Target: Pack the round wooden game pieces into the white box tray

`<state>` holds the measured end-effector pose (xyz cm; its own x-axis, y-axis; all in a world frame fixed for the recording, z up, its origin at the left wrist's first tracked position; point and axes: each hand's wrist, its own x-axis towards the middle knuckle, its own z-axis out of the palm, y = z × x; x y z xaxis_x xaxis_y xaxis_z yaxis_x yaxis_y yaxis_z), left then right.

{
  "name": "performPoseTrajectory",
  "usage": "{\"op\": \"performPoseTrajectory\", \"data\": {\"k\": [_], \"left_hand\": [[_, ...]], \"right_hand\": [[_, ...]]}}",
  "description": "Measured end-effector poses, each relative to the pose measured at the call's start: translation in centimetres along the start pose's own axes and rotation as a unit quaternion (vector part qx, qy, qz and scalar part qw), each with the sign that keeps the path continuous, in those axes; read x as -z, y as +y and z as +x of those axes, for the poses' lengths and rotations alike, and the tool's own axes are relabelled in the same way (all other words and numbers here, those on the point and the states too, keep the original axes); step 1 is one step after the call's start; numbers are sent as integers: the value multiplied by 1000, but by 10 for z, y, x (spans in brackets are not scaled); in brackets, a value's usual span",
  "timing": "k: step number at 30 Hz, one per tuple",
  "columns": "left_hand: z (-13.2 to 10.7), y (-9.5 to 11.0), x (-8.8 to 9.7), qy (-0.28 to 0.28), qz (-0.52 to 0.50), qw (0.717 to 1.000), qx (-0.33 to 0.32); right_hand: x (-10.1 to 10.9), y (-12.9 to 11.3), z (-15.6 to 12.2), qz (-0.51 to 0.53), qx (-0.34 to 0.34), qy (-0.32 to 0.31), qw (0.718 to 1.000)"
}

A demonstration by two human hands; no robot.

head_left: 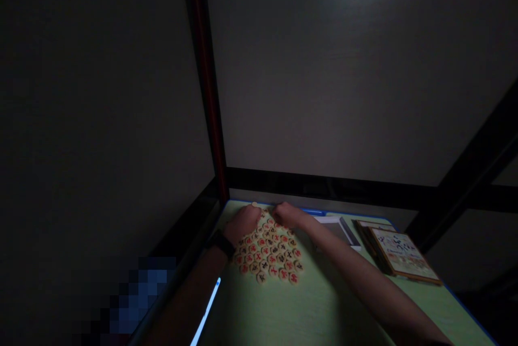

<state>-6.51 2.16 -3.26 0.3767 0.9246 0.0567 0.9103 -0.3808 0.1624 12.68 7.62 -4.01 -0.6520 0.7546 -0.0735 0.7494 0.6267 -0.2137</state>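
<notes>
Round Chinese chess pieces (273,255), marked with red or black characters, lie face up in a flat cluster on the light green table (283,311). My left hand (246,221), with a dark band on its wrist, rests curled at the cluster's far left edge. Just beyond its knuckles shows a pale piece (254,204). My right hand (285,215) is curled closed at the far right edge of the cluster. The backs of both hands hide the fingertips, so whatever is in them cannot be made out. A small gap with a few pieces separates the hands.
An open white box (339,231) stands right of the pieces, partly behind my right forearm. Flat boxes with a printed lid (401,253) are stacked farther right. A blue object (314,212) lies along the back edge. Walls (324,76) enclose the table's back and left.
</notes>
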Motion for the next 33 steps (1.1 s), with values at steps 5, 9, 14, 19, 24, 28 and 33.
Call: {"op": "performPoseTrajectory", "data": {"k": [5, 9, 14, 19, 24, 28, 33], "left_hand": [[0, -7, -3, -1, -43, 999, 5], [0, -9, -4, -2, -45, 999, 2], [0, -7, 0, -16, -38, 999, 8], [1, -10, 3, 3, -25, 999, 32], [7, -19, 2, 44, 3, 995, 87], [13, -24, 2, 60, -5, 992, 110], [12, -29, 3, 74, -8, 990, 119]], "right_hand": [[2, 1, 0, 18, -19, 18, 999], [1, 10, 4, 61, -36, 34, 997], [-3, 22, 4, 95, -52, 32, 994], [0, 27, -5, 67, -49, 28, 996], [3, 22, -13, 14, -49, 0, 999], [3, 18, -12, 4, -52, -12, 999], [10, 28, -8, 50, -52, -7, 997]]}}
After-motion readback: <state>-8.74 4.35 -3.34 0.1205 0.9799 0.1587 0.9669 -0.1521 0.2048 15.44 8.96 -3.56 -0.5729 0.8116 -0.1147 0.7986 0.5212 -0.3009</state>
